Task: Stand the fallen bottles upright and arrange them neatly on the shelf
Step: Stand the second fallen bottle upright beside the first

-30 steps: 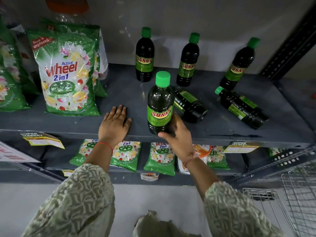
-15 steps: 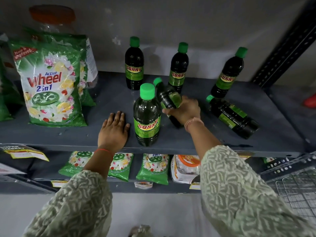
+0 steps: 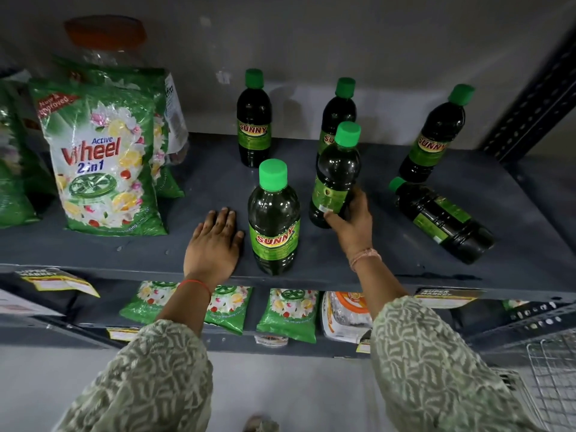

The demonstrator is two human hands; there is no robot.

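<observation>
Right hand (image 3: 352, 222) wrapped round lower body of a bottle (image 3: 335, 179), fingers closed on it, bottle near upright, tilted slightly, back label facing camera, base at or just above shelf (image 3: 93, 251), cannot tell which. Left hand (image 3: 213, 244) flat on shelf, palm down, fingers together, holding nothing. Front bottle (image 3: 274, 226) upright just right of left hand, near shelf edge, Sunny label forward. Fallen bottle (image 3: 442, 219) lies on its side right of the right hand, cap (image 3: 396, 183) pointing back-left, apart from the hand. Three more upright along back: back-left bottle (image 3: 254, 120), back-middle bottle (image 3: 338, 110) partly hidden behind held one, back-right bottle (image 3: 436, 135) near fallen one's cap. Detergent bag (image 3: 103, 160) stands at left of shelf, well apart from bottles. Small sachets (image 3: 288, 314) on lower shelf under the hands. Wire basket (image 3: 551, 385) bottom right.
</observation>
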